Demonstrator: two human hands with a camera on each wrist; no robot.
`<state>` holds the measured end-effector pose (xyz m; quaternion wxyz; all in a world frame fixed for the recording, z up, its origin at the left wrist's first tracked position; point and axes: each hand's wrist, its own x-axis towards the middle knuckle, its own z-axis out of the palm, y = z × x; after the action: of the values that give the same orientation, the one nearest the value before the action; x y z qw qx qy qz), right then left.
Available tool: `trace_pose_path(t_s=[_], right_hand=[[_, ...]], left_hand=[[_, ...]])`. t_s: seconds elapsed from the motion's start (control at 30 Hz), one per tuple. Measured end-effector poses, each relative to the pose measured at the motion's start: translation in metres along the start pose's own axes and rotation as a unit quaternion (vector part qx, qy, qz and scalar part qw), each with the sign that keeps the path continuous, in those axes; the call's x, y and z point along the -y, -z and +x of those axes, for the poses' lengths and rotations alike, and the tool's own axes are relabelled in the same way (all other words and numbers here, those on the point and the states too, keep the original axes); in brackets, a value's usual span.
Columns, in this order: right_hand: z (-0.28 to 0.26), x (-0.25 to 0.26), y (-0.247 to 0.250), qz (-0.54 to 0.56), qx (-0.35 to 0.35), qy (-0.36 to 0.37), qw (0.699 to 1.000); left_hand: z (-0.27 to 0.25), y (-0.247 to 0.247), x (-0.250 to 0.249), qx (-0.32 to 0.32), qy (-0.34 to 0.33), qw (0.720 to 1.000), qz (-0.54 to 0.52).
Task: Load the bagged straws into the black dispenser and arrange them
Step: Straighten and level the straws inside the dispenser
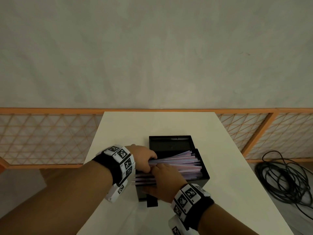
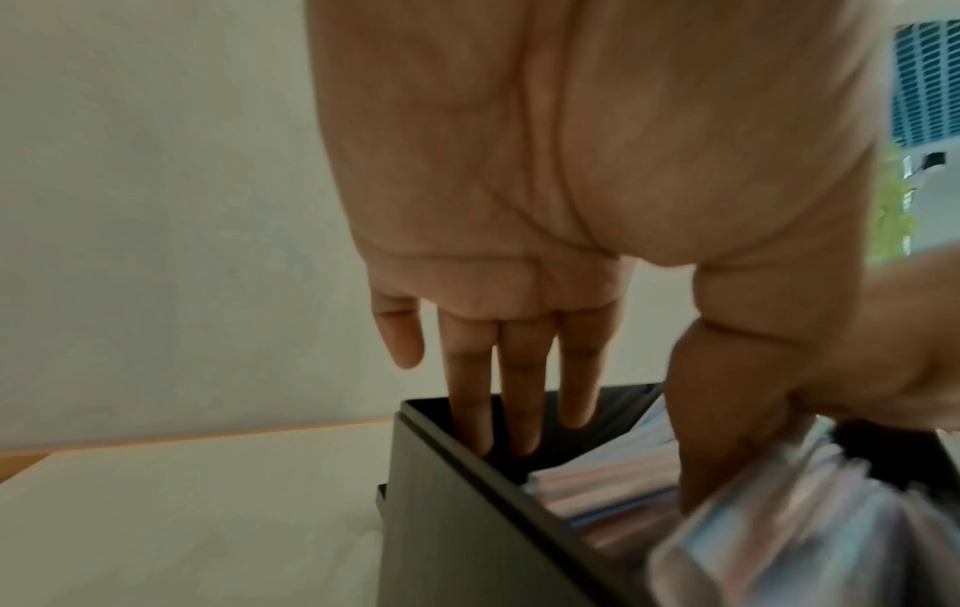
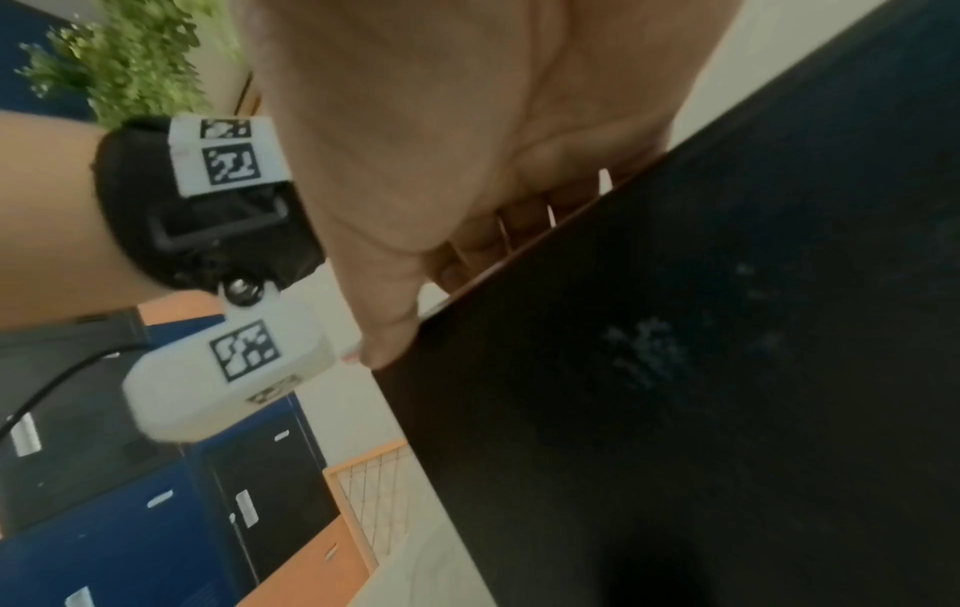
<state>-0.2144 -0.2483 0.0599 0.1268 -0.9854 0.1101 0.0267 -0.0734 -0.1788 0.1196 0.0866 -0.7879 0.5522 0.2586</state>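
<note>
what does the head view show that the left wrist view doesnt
Only the head view shows the whole white table, the open lid standing behind the box, the coiled black cable on the floor, the orange lattice fence, and the right hand over the straws.

Only the left wrist view shows the left hand's fingers straight and dipping inside the dispenser's corner.

Both show the left hand, the black dispenser and the pastel straws in it.

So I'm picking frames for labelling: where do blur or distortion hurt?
Head view: sharp but dim, wide-angle bend in the orange fence rail. Left wrist view: straws beside the left hand smear with motion blur. Right wrist view: soft overall; the black dispenser wall is a dark featureless mass.
</note>
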Motion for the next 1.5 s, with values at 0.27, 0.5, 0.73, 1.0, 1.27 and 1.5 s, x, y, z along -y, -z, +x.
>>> trace_pose_path(t_s=[0.27,0.5,0.73,1.0,1.27,1.5], right_hand=[[-0.003,-0.033,0.012,-0.021,0.019,-0.071,0.997],[0.004,-0.026,0.002,0.001,-0.008,-0.119,0.993],[0.011,-0.015,0.006,0.013,-0.052,-0.147,0.988],[-0.025,-0.078,0.041,0.151,-0.204,-0.239,0.937],[-0.058,-0.116,0.015,0.495,-0.099,-0.359,0.785],[-0.060,-0.097,0.012,0.536,-0.096,-0.358,0.759]], left_hand=[[-0.007,-0.019,0.000,-0.034,-0.015,0.997,0.068],[-0.001,-0.026,-0.004,-0.105,-0.020,0.993,0.054],[-0.021,-0.029,0.019,-0.244,0.001,0.959,-0.141],[-0.079,-0.073,0.056,-0.313,0.145,0.854,-0.390],[-0.069,-0.100,0.010,-0.188,0.130,0.506,-0.832],[-0.069,-0.097,0.004,-0.205,0.072,0.453,-0.865]])
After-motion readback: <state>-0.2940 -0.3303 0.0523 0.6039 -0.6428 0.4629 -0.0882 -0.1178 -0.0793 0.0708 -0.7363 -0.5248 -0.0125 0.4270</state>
